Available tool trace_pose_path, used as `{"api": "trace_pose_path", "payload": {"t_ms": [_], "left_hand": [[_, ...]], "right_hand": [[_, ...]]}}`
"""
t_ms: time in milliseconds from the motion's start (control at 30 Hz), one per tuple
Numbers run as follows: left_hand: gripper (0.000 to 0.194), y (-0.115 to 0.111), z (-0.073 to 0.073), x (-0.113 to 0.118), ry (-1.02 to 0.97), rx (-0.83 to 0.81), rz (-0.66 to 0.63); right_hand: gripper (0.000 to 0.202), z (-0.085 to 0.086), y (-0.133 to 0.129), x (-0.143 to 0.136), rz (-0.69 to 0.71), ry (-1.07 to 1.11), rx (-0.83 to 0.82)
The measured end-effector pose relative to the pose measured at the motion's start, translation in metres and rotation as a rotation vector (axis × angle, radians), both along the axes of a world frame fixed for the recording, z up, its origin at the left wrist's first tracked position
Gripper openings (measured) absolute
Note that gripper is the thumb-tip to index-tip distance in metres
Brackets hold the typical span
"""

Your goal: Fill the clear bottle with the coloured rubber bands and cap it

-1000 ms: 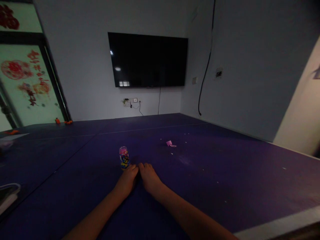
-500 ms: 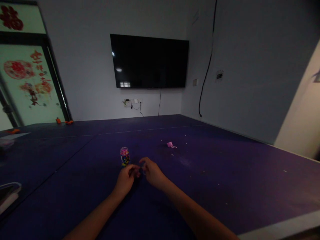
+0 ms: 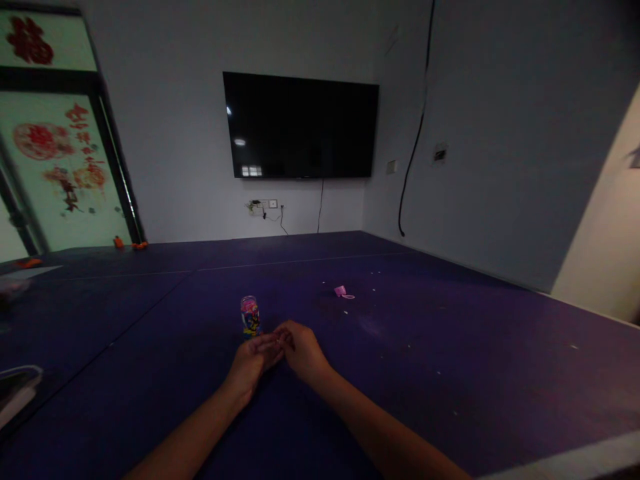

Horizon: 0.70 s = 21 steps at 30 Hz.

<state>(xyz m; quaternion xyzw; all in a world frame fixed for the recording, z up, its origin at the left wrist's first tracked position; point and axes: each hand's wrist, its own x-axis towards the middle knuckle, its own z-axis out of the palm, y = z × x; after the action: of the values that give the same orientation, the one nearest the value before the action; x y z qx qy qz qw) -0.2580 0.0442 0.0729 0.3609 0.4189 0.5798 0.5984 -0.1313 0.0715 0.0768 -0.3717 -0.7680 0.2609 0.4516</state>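
Note:
On the dark purple surface point(image 3: 200, 373) a clear jar point(image 3: 251, 315) with pink and multicoloured contents stands upright, just behind my left hand point(image 3: 253, 359). My left hand is turned partly palm up, its fingers together and pointing right. Its fingertips meet those of my right hand point(image 3: 301, 348), whose fingers are bent down in a pinch. Whatever lies between the fingertips is too small and dark to make out. Farther back, a small pink piece with a loop point(image 3: 341, 291) lies on the surface.
White specks are scattered to the right. A white-edged object point(image 3: 19, 393) lies at the left edge. Small orange things point(image 3: 139, 246) sit near the door. A television point(image 3: 302, 127) hangs on the far wall, and a cable hangs at right.
My two hands have come together at the fingertips. The fingers of my right hand have closed downward, and my left hand's fingers have straightened toward them. The jar has stayed in place.

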Motion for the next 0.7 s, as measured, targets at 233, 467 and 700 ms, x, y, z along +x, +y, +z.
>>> {"api": "trace_pose_path", "payload": {"t_ms": [233,467,700], "left_hand": [[0.022,-0.003,0.004,-0.006,0.028,0.000,0.028],[0.027,-0.004,0.011,-0.010,0.112,0.026,0.074],[0.034,-0.007,0.011,-0.007,0.151,0.062,0.068]], "right_hand": [[0.025,0.006,-0.005,-0.001,-0.032,0.186,-0.107],[0.026,0.006,-0.007,0.000,0.053,0.277,-0.146],[0.025,0.007,-0.009,0.003,0.050,0.270,-0.126]]}}
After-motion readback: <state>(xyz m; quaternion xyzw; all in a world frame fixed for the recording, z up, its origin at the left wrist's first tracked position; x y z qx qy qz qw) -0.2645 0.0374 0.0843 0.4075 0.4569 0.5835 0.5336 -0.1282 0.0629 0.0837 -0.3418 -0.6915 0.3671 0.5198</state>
